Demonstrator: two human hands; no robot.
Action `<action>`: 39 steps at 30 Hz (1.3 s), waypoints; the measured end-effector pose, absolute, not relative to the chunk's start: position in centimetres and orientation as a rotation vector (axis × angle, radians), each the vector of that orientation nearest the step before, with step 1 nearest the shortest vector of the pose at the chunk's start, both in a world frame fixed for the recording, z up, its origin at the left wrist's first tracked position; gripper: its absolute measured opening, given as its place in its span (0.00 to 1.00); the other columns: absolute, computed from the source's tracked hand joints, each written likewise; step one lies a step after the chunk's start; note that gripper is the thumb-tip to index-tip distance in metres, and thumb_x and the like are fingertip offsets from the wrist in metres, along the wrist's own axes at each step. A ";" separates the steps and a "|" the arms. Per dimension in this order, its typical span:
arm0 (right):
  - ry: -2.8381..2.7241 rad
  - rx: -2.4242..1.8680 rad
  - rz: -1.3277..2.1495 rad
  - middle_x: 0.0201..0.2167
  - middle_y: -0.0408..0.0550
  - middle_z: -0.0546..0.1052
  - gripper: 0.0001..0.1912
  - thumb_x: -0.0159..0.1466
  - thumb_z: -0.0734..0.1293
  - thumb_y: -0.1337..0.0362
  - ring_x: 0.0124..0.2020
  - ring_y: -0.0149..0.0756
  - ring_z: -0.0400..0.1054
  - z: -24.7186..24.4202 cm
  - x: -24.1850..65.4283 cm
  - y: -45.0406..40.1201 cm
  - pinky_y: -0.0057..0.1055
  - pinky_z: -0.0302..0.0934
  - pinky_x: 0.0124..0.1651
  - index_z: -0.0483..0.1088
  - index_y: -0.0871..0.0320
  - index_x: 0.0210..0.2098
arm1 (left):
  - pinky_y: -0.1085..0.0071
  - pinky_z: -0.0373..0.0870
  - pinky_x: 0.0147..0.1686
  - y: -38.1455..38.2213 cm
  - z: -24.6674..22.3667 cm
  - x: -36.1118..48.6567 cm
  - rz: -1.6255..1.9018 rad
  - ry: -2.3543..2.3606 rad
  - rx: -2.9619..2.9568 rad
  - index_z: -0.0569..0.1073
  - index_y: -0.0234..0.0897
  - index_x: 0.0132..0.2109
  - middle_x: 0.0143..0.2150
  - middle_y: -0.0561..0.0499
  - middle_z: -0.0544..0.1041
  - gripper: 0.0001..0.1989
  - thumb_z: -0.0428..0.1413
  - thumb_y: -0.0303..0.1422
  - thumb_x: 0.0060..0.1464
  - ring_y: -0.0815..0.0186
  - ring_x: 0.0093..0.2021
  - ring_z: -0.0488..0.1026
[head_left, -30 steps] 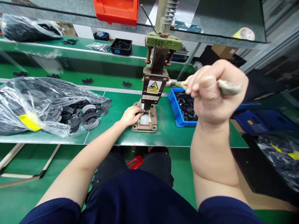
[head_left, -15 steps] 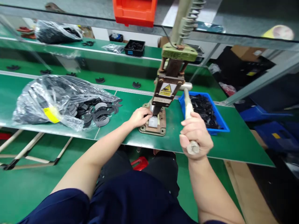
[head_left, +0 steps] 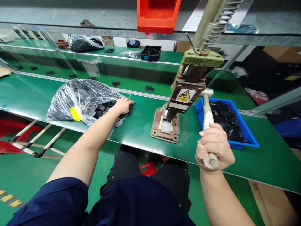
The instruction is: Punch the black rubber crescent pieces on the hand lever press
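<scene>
My left hand (head_left: 124, 105) lies over a pile of curved black parts (head_left: 103, 109) spilling from a clear plastic bag (head_left: 62, 100). Its fingers bend down onto the parts at the pile's right edge; the fingertips are hidden, so any grip does not show. My right hand (head_left: 215, 147) is wrapped around the pale, taped lever handle (head_left: 208, 113) of a green hand press (head_left: 185, 91). Under the press ram, a small light metal block (head_left: 166, 126) sits on the brown base plate (head_left: 156, 127).
A blue bin (head_left: 245, 133) of black parts stands right of the press. An orange bin (head_left: 158, 23) hangs overhead at the shelf edge. Behind the bench, several curved parts lie in a row, one being a black crescent (head_left: 149, 88). A black tray (head_left: 150, 57) stands farther back.
My left hand has left the press base and moved left to the pile of curved parts. My right hand still grips the lever. The view has shifted left.
</scene>
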State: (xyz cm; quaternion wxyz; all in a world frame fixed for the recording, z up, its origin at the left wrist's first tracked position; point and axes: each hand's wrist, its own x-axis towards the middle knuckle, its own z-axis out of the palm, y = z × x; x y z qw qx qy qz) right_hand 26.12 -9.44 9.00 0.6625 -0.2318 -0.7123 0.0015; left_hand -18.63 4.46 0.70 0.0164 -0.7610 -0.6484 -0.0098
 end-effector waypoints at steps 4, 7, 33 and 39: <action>-1.628 -0.512 -0.009 0.23 0.36 0.74 0.13 0.59 0.72 0.65 0.33 0.38 0.76 9.1 26.3 -9.4 0.59 0.73 0.58 0.65 0.51 0.23 | 0.52 0.64 0.59 6.4 1.9 -17.9 0.254 -1.899 -2.461 0.81 0.43 0.61 0.68 0.39 0.72 0.25 0.58 0.29 0.58 0.44 0.63 0.66; -1.658 -0.485 -0.011 0.25 0.34 0.75 0.13 0.57 0.72 0.67 0.35 0.35 0.76 9.1 26.5 -9.3 0.56 0.72 0.60 0.64 0.54 0.23 | 0.51 0.62 0.60 7.1 3.1 -17.3 0.465 -1.781 -2.475 0.84 0.39 0.54 0.63 0.37 0.76 0.17 0.57 0.30 0.60 0.44 0.62 0.67; -1.628 -0.473 -0.003 0.23 0.36 0.74 0.15 0.62 0.72 0.64 0.36 0.33 0.76 8.9 26.2 -9.4 0.55 0.72 0.61 0.64 0.53 0.23 | 0.67 0.69 0.34 2.0 3.1 -10.6 -0.689 -2.320 -2.865 0.63 0.42 0.29 0.25 0.53 0.73 0.18 0.64 0.41 0.59 0.60 0.33 0.78; -1.631 -0.484 0.023 0.25 0.35 0.74 0.15 0.62 0.72 0.64 0.36 0.33 0.75 8.7 26.2 -9.5 0.53 0.71 0.63 0.64 0.52 0.23 | 0.71 0.73 0.31 0.4 1.8 -5.4 -1.678 -2.646 -2.931 0.74 0.35 0.35 0.30 0.50 0.80 0.19 0.73 0.42 0.51 0.69 0.27 0.76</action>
